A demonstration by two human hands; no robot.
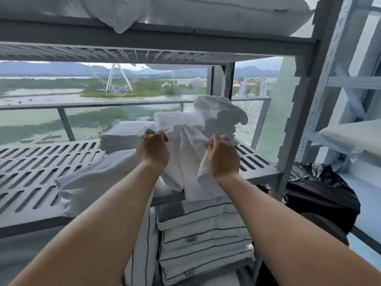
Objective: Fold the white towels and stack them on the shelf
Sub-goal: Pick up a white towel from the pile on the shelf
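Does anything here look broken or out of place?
Yes. The glass balcony panel behind the shelf is shattered into a web of fine cracks, though it stays in its frame. In front of it, a crumpled towel slumps on the shelf beside a neatly folded stack.

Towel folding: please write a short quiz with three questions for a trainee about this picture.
1. True or false: both hands grip the same towel.
2. Where does the neat stack stand from the left hand?
A. behind it, on the shelf
B. on the floor
C. on the top rack
3. Fill in: the linens under the shelf have dark ____.

Key
1. True: the right hand grips it too.
2. A
3. stripes, seen on the striped linens.
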